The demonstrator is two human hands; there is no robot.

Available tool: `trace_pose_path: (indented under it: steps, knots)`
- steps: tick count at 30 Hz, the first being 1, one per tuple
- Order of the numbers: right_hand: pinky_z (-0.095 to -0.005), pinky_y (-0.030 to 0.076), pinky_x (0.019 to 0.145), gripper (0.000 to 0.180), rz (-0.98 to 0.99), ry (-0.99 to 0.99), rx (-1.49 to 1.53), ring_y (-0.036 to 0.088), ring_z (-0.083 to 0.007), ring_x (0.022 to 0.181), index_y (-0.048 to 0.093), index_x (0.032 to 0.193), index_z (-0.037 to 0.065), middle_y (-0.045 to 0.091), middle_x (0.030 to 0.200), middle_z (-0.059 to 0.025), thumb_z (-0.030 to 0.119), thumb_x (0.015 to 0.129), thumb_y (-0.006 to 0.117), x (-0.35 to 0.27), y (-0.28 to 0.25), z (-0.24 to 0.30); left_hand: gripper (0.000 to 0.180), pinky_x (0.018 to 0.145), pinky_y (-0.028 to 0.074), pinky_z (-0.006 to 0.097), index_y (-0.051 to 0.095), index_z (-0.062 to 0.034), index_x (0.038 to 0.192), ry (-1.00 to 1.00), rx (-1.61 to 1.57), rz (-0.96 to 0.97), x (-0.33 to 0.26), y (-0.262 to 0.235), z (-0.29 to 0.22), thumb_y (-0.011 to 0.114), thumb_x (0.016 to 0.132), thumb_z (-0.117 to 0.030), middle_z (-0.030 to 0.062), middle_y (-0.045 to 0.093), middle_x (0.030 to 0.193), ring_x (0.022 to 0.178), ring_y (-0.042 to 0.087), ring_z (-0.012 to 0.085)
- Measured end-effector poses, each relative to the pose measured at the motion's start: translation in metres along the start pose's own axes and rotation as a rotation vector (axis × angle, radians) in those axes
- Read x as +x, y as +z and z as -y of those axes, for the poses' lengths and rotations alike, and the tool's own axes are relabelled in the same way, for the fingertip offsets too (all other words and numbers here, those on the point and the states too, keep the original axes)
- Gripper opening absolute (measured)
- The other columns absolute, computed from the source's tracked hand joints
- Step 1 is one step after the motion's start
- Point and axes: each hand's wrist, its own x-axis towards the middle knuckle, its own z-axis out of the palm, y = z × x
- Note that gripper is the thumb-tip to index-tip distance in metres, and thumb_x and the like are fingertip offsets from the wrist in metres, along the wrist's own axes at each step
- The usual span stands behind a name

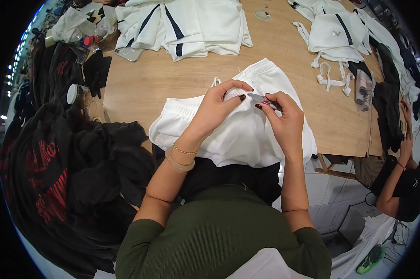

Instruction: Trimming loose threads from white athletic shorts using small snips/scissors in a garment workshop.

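Note:
A white pair of shorts (pixel 238 135) with an elastic waistband lies on the near edge of the wooden table (pixel 172 79), partly hanging over it. My left hand (pixel 219 104) pinches the fabric near the waistband. My right hand (pixel 279 116) holds small thread snips (pixel 258 98) with a red grip, the metal tip pointing left at the pinched spot. Both hands are close together above the garment.
Stacks of white garments with dark stripes (pixel 186 25) lie at the table's far side, more white pieces (pixel 335 35) at the far right. A heap of black clothing with red print (pixel 70 172) sits at my left. Another person (pixel 400 176) works at the lower right.

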Motion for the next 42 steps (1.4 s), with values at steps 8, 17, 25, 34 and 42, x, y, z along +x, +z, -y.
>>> trace_pose_path:
  steps: [8,17,25,34,42]
  knots:
    - [-0.0290,0.047,0.057,0.019,-0.006,-0.011,0.000,0.061,-0.0208,0.065,0.059,0.080,0.001,0.062,0.076,-0.0091,0.014,0.074,0.072,-0.001,0.001,-0.002,0.025,0.078,0.041,0.019,0.060,0.0003,0.105,-0.012,-0.028,0.001,0.000,0.000,-0.002,0.050,0.082,0.003,0.0016,0.057,0.103,0.088,0.050,0.0055]
    - [-0.0298,0.047,0.058,0.019,0.024,-0.011,-0.041,0.060,-0.0220,0.065,0.059,0.080,0.000,0.062,0.077,-0.0102,0.012,0.074,0.071,0.001,0.004,0.005,0.024,0.081,0.041,0.020,0.060,0.0009,0.105,0.041,-0.002,0.014,0.003,0.000,0.005,0.050,0.083,0.003,0.0026,0.058,0.105,0.094,0.052,0.0069]
    - [-0.0234,0.046,0.074,0.023,0.028,0.231,0.350,0.058,-0.0103,0.080,0.057,0.097,0.000,0.063,0.086,-0.0055,0.003,0.077,0.066,0.004,-0.005,-0.007,0.043,0.085,0.043,0.024,0.047,-0.0025,0.121,0.058,-0.119,-0.014,-0.002,0.002,-0.005,0.054,0.079,0.007,0.0053,0.060,0.106,0.099,0.054,0.0130]
    - [-0.0231,0.046,0.064,0.025,0.035,-0.040,0.212,0.058,-0.0128,0.072,0.058,0.097,-0.002,0.062,0.081,-0.0095,-0.008,0.073,0.055,0.008,0.030,-0.005,0.050,0.079,0.044,0.020,0.039,-0.0023,0.129,0.123,-0.062,0.012,-0.001,0.003,-0.001,0.055,0.082,0.007,0.0088,0.057,0.111,0.094,0.054,0.0083]
    - [-0.0235,0.045,0.072,0.020,-0.085,0.213,0.350,0.057,-0.0113,0.078,0.056,0.101,-0.003,0.062,0.084,-0.0066,0.006,0.084,0.061,0.007,0.001,0.002,0.048,0.074,0.044,0.017,0.039,-0.0009,0.130,0.053,-0.155,0.009,-0.004,0.003,-0.011,0.055,0.085,0.003,0.0077,0.062,0.102,0.089,0.056,0.0056]
